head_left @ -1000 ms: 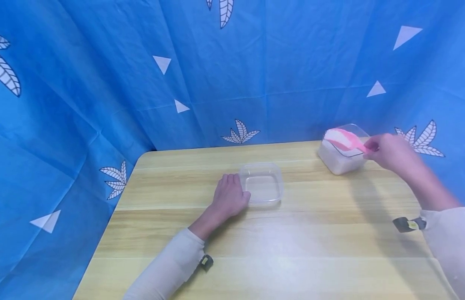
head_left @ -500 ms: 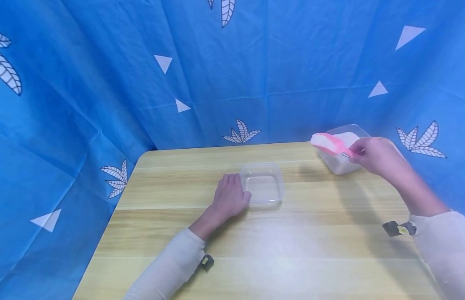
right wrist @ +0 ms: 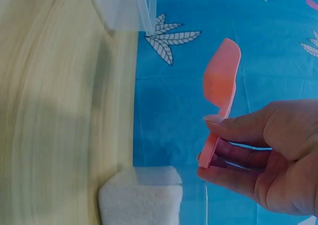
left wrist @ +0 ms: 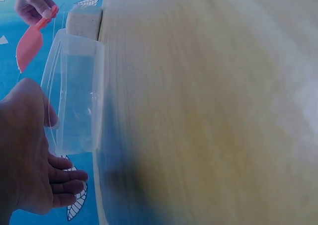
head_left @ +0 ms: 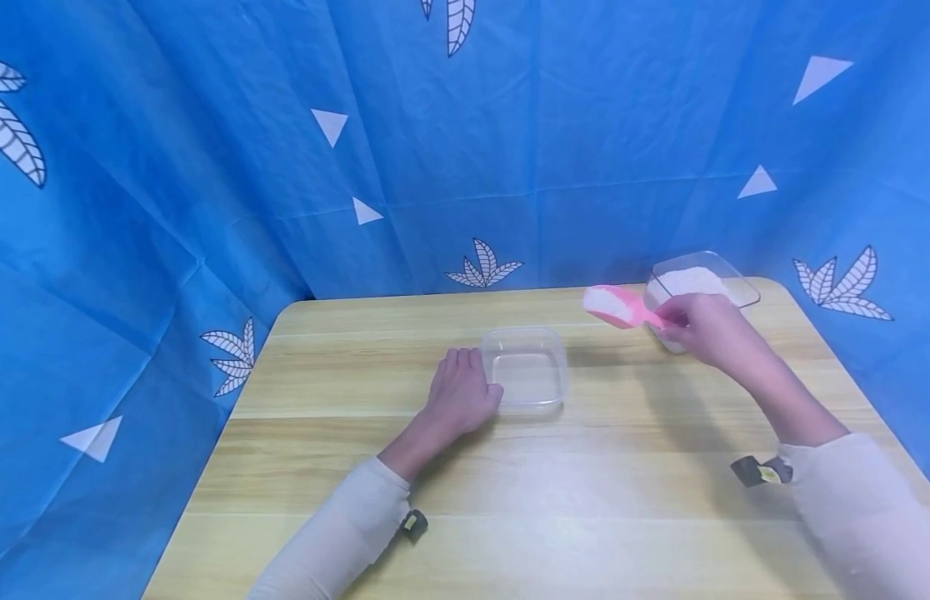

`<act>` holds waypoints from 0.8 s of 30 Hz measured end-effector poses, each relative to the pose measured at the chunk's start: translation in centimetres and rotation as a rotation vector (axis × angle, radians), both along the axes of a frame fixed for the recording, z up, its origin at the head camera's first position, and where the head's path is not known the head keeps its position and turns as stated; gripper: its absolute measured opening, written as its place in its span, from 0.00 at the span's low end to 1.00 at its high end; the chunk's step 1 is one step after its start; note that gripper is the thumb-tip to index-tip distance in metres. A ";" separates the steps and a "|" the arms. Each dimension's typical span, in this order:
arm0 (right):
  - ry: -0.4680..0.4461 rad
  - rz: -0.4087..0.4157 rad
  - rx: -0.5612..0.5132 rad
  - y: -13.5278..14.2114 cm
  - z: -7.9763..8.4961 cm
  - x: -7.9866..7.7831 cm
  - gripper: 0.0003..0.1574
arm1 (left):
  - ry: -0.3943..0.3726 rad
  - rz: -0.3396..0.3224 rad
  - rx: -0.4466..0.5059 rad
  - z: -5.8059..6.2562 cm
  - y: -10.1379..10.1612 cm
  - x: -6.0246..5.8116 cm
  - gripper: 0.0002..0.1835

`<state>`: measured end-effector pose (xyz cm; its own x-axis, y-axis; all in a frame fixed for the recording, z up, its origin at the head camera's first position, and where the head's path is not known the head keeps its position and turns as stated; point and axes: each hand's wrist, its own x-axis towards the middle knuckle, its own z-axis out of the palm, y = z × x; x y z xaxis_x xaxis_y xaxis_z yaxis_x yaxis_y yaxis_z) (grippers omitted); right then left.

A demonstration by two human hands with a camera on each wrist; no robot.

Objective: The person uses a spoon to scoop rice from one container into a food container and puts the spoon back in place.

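My right hand [head_left: 708, 332] pinches the handle of a pink scoop [head_left: 617, 306], heaped with white powder. It holds the scoop in the air, left of a clear square container [head_left: 744, 287] of white powder [head_left: 688, 282]. The right wrist view shows the scoop [right wrist: 222, 76] from its underside, with thumb and fingers round its handle. My left hand [head_left: 459, 393] holds the left near corner of a second clear plastic container [head_left: 531, 406], which has nothing visible in it. In the left wrist view its thumb lies against the container wall [left wrist: 79, 96], its fingers loosely bent beside it.
Both containers stand on a light wooden table [head_left: 345, 375], the powder one near the back right. Behind and to the left hangs a blue curtain [head_left: 465, 150] with white leaves and triangles, close to the table's back edge.
My right hand has carried the loaded scoop leftward and slightly down, from over the powder container to beside it. My left hand and its container have stayed in place.
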<state>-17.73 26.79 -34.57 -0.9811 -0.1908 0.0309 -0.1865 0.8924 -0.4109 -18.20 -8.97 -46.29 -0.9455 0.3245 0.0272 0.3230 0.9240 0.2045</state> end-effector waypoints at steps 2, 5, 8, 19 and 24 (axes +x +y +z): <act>0.004 0.005 0.001 -0.4 -0.1 0.1 0.12 | -0.002 -0.002 -0.002 0.0 0.0 0.1 0.24; 0.018 0.020 0.003 -0.8 -0.5 0.2 0.12 | -0.003 -0.004 -0.004 0.0 0.0 0.1 0.25; 0.033 0.036 0.003 -1.4 -0.8 0.2 0.13 | -0.001 -0.005 -0.007 0.0 0.1 0.1 0.24; 0.089 0.083 0.010 -3.5 -1.7 0.2 0.15 | -0.004 -0.003 -0.004 0.2 0.1 0.1 0.23; 0.129 0.116 0.027 -4.4 -2.0 0.1 0.15 | -0.001 -0.005 -0.003 0.2 0.1 0.1 0.23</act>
<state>-17.62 22.40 -36.60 -0.9407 -0.3049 0.1486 -0.3385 0.8722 -0.3532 -18.08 -8.90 -46.08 -0.9439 0.3292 0.0256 0.3274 0.9231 0.2018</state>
